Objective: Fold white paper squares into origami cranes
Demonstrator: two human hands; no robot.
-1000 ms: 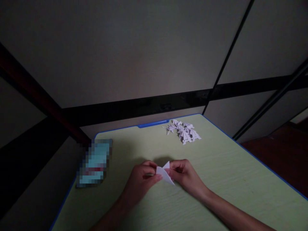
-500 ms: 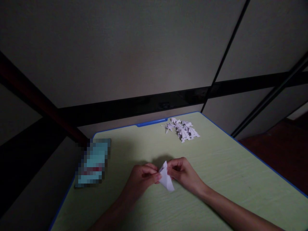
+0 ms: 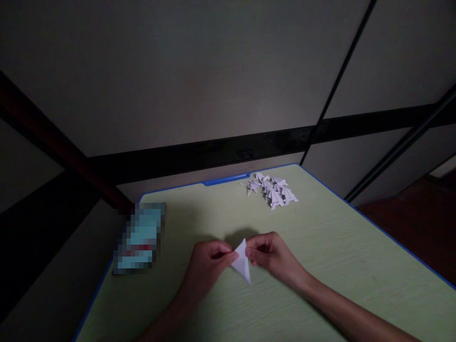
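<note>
Since the earlier frames in the head view, the white folded paper (image 3: 242,266) turns and closes up: its crossed, splayed flaps now read as one narrow triangle, and its near tip swings back leftward, while both hands stay almost where they were. It is held just above the near-middle part of the green table (image 3: 320,247), one point far and one near. On its left edge the left hand (image 3: 211,260) pinches it, thumb on the face toward the camera and fingers curled behind; on its upper right edge the right hand (image 3: 276,252) closes thumb and fingertips in a similar pinch, though how much paper sits between them is hidden. It looks very light, thin and dry, stiffer where layers double along the folds and floppy at single flaps, easily creased or torn rather than slippery. Light fingertip holds on the layered edges seem best, leaving the sharp tips unpressed. Far right on the table sits a cluster of white folded paper pieces (image 3: 273,194); at left lies a blurred light-blue item (image 3: 142,237) whose nature cannot be told.
</note>
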